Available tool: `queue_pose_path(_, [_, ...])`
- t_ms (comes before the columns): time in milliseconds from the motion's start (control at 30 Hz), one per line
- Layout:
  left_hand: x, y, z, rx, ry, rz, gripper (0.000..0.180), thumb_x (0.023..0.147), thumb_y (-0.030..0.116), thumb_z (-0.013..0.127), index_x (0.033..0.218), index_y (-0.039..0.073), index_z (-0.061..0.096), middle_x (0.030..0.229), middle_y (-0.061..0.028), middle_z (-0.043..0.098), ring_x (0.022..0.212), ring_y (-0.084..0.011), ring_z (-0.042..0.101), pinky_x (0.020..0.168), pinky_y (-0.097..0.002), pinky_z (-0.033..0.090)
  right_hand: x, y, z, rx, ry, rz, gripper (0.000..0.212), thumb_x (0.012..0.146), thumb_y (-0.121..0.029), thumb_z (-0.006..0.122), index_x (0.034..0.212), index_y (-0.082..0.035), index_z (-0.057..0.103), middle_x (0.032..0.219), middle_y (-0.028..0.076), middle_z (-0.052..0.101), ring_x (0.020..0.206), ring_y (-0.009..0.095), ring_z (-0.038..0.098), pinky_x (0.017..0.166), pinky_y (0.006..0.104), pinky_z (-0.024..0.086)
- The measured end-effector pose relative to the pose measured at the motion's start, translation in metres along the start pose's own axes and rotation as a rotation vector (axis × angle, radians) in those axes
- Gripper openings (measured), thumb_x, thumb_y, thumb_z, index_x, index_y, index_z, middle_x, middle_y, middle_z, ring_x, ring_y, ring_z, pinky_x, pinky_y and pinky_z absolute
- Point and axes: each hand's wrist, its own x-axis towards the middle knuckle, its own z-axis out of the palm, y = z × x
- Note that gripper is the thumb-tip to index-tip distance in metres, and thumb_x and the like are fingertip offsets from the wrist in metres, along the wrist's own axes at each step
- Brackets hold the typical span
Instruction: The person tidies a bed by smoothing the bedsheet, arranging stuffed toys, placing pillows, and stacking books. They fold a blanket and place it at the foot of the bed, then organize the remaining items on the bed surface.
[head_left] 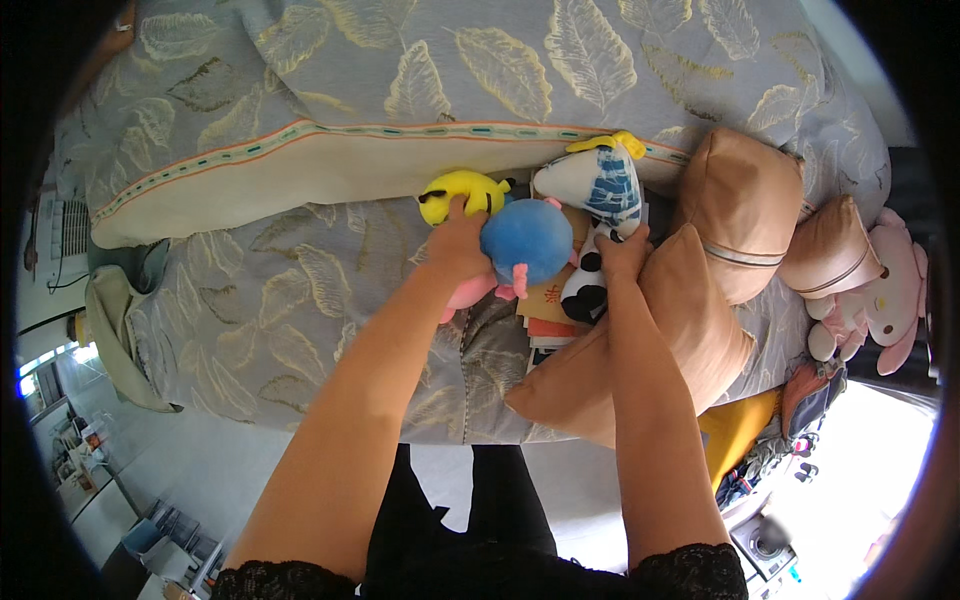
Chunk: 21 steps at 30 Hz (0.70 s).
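Observation:
My left hand [458,245] presses in among several plush toys on the bed or sofa seat. Its fingers curl onto a yellow plush toy [480,192], and the thumb is hidden by a round blue plush toy [525,242]. Below that hand, a pink plush toy [472,291] shows in part. My right hand [624,252] closes on a black-and-white spotted plush toy [585,292], its fingertips next to a white plush toy with blue plaid [600,182] and a yellow end. Beneath the toys lies a stack of books or papers [545,328], partly covered.
Tan cushions [740,215] lean to the right of my right arm, one beneath it. Farther right sits a pink plush toy with long ears [890,285]. A grey leaf-patterned cover [300,265] spreads under everything, with a cream trimmed band [280,185] behind the toys.

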Motion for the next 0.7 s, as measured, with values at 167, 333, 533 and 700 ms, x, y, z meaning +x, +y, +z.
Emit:
queue_pose_path(167, [-0.024,-0.017,-0.011,-0.062,0.139,0.172,0.053,0.056,0.022,0.074,0.106,0.009,0.063,0.114,-0.0153,0.05,0.096,-0.0371,0.057,0.082,-0.0437,0.048,-0.017,-0.01,-0.022,0.223,0.024,-0.106,0.057,0.057,-0.016,0.075,0.106,-0.002,0.05,0.102,0.022,0.053,0.098,0.039,0.051,0.087,0.0429,0.041])
queue_pose_path(333, [-0.137,-0.038,-0.088,-0.126,0.311,0.027,0.066,0.052,0.031,0.078,0.11,0.007,0.061,0.123,-0.0168,0.047,0.104,-0.037,0.055,0.087,-0.0424,0.047,-0.083,-0.093,-0.079,0.367,0.003,-0.223,0.05,0.059,-0.006,0.074,0.103,-0.002,0.05,0.099,0.015,0.053,0.095,0.029,0.053,0.085,0.0361,0.042])
queue_pose_path(533, [-0.238,-0.142,-0.138,-0.104,0.435,-0.352,0.061,0.054,0.032,0.078,0.105,0.002,0.062,0.119,-0.0216,0.047,0.104,-0.0373,0.053,0.085,-0.0425,0.045,-0.255,-0.153,-0.009,0.304,-0.568,0.017,0.061,0.056,-0.012,0.08,0.109,-0.002,0.051,0.099,0.013,0.061,0.091,0.023,0.058,0.081,0.0345,0.047])
queue_pose_path(700, [-0.256,-0.278,-0.162,0.082,0.698,-0.593,0.057,0.063,0.031,0.074,0.108,0.0,0.057,0.119,-0.024,0.043,0.105,-0.0393,0.049,0.087,-0.0443,0.043,-0.362,-0.173,0.107,0.336,-0.972,0.065,0.087,0.064,-0.045,0.076,0.13,-0.003,0.038,0.123,0.026,0.044,0.114,0.041,0.043,0.095,0.0475,0.038])
